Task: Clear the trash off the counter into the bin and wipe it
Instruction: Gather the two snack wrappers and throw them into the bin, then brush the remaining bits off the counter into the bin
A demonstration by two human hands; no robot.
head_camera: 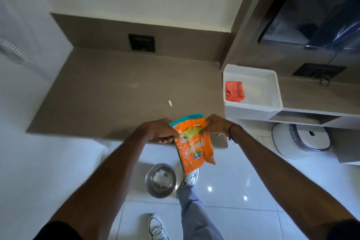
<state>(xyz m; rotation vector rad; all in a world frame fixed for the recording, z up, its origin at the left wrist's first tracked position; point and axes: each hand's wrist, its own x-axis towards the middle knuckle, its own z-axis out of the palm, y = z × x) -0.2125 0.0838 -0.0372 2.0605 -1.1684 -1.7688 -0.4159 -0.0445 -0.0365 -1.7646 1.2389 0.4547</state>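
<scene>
An orange snack wrapper [192, 148] with a teal edge hangs over the front edge of the brown counter [109, 91]. My left hand [157, 129] grips its left side and my right hand [216, 125] grips its right side, with a yellow scrap pinched between them. Directly below on the floor stands a round steel bin [161, 180], its lid open, with white crumpled trash inside. A small white scrap [170, 103] lies on the counter beyond my hands. An orange-red cloth [234, 91] lies in a white tub [272, 91] at the counter's right end.
A black wall socket [141, 42] sits on the backsplash. One foot [190, 178] rests beside the bin and the other shoe [156, 228] stands nearer on the glossy tiles. A round white robot vacuum [302, 142] sits on the floor at right, under a low shelf.
</scene>
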